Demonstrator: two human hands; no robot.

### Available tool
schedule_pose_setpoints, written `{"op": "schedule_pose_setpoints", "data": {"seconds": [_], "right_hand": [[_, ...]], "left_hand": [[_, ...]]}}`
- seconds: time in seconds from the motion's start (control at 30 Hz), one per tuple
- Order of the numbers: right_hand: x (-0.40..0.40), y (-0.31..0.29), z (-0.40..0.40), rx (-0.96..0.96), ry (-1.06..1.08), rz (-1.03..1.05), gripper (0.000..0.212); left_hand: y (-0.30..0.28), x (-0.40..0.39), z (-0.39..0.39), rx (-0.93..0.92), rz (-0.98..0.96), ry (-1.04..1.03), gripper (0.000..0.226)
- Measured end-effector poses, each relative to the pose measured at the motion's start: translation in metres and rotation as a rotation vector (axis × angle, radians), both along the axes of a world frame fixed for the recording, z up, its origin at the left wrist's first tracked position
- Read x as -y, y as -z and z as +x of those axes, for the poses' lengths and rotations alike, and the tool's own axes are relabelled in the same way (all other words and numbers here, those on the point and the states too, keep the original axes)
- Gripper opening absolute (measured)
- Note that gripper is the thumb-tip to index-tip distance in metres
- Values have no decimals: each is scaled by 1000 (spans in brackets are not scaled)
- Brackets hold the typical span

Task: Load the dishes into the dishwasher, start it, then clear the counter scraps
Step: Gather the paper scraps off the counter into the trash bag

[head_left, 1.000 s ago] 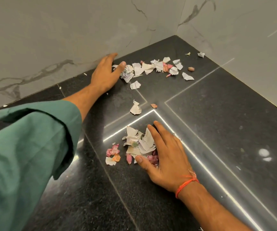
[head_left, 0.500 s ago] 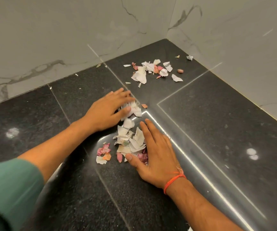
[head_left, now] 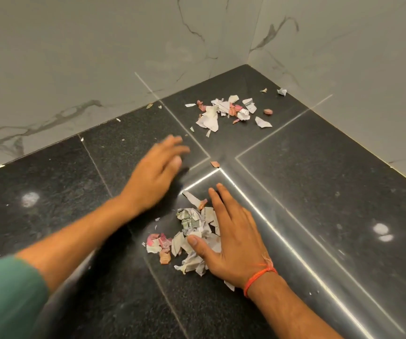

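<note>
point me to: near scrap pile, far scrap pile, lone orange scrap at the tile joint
near scrap pile [head_left: 192, 223], head view, on the crumpled paper at its middle
far scrap pile [head_left: 211, 118], head view, on the large white piece at its left
lone orange scrap [head_left: 214, 164], head view, on its middle
</note>
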State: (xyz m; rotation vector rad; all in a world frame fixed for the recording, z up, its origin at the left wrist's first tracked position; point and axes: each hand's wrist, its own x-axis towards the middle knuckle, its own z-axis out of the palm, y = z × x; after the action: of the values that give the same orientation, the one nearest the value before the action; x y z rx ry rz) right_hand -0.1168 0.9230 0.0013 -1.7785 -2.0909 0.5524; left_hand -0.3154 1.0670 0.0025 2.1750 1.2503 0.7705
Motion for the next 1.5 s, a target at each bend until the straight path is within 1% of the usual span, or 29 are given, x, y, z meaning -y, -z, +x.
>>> {"op": "schedule_pose_setpoints", "data": {"seconds": [0.1, 0.17, 0.27, 0.33, 0.4, 0.57, 0.63, 0.73, 0.83, 0.9, 0.97, 1.0, 1.07, 1.13, 1.2, 1.27, 1.4, 1.5], "right_hand": [[0, 0, 1, -19, 2, -1, 97], [0, 0, 2, -19, 4, -6, 97], [1, 1, 2, -26, 11, -10, 97], [1, 1, 2, -23, 9, -7, 97], [0, 1, 1, -19, 2, 3, 96], [0, 0, 0, -19, 8, 10, 97], [0, 0, 0, -15, 9, 7, 98], [0, -1, 0, -12, 2, 3, 100], [0, -1, 0, -19, -5, 8, 99], [0, -1, 0, -17, -3, 8, 98], [0, -2, 0, -15, -1, 5, 97], [0, -2, -1, -12, -2, 4, 97], [0, -2, 0, -7, -2, 2, 95], [0, -1, 0, -16, 0, 8, 95], [1, 0, 0, -18, 3, 7, 94], [0, 1, 0, -12, 5, 5, 95], [0, 1, -1, 0, 9, 4, 96], [0, 1, -1, 5, 14, 5, 97]], "left_hand": [[-8, -75, -9, -100, 60, -154, 46], [-5, -110, -19, -177, 49, -187, 46], [8, -131, -26, -307, 11, -131, 59], [11, -133, -24, -404, 7, -61, 67], [7, -125, -18, -453, 14, 30, 70], [6, -55, -2, -401, 21, 314, 65], [4, -20, 0, -319, 9, 369, 60], [-5, 32, 2, -143, -87, 382, 51], [-10, 54, 7, 68, -177, 321, 44], [-11, 40, 10, 130, -120, 202, 39], [-9, 3, 12, 67, -41, 90, 39], [-8, -21, 14, 8, -41, 39, 43], [-7, -65, 22, -112, -108, -49, 56], [0, -92, 35, -239, -96, -85, 63], [6, -98, 48, -369, -30, -22, 61], [8, -91, 54, -428, 36, 121, 59], [7, -54, 48, -452, 105, 419, 61], [8, -17, 38, -382, 96, 518, 55]]}}
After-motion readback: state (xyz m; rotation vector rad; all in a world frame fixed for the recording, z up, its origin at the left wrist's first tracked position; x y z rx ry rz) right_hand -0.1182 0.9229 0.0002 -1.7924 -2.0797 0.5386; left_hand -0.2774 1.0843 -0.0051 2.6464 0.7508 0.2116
